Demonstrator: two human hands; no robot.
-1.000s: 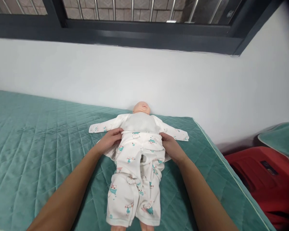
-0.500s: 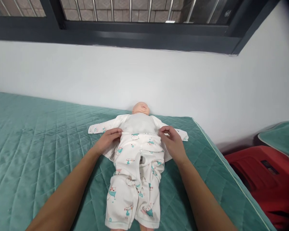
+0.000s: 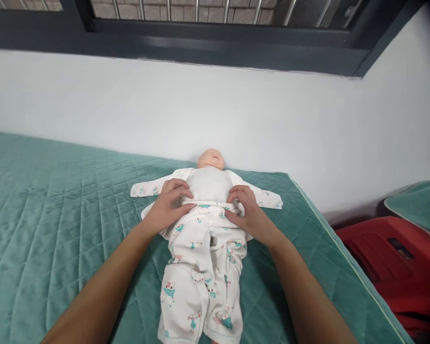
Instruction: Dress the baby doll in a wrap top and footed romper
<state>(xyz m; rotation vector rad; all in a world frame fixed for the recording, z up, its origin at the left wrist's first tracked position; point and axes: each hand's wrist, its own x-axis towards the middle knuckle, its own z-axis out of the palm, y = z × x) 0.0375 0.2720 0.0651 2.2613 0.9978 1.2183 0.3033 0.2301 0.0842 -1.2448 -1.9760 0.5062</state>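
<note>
The left hand (image 3: 169, 205) and the right hand (image 3: 246, 210) rest on opposite sides of the waist of a baby doll with a pale pinkish head (image 3: 210, 159) and a light grey-white torso (image 3: 208, 184); it lies on its back between them, head beyond the hands and legs toward the forearms. The left hand's thumb and fingers are parted, the thumb on the waistband and the fingertips at the torso's side; the right hand's thumb and fingers are also parted, with a little of the waistband showing between them. White cloth trousers with a teal and pink cartoon print (image 3: 186, 277) cover the doll from the hands downward; a white long-sleeved cloth top with a small print (image 3: 267, 198) lies open around the torso, its sleeves spread outward beyond each hand. A green quilted bed cover (image 3: 75, 229) lies under the doll and both forearms; a white wall (image 3: 186, 105) and a dark grey window frame (image 3: 215, 45) are beyond the hands; a red plastic object (image 3: 387, 253), partly under green cloth (image 3: 419, 205), stands well to the right of the right hand.
</note>
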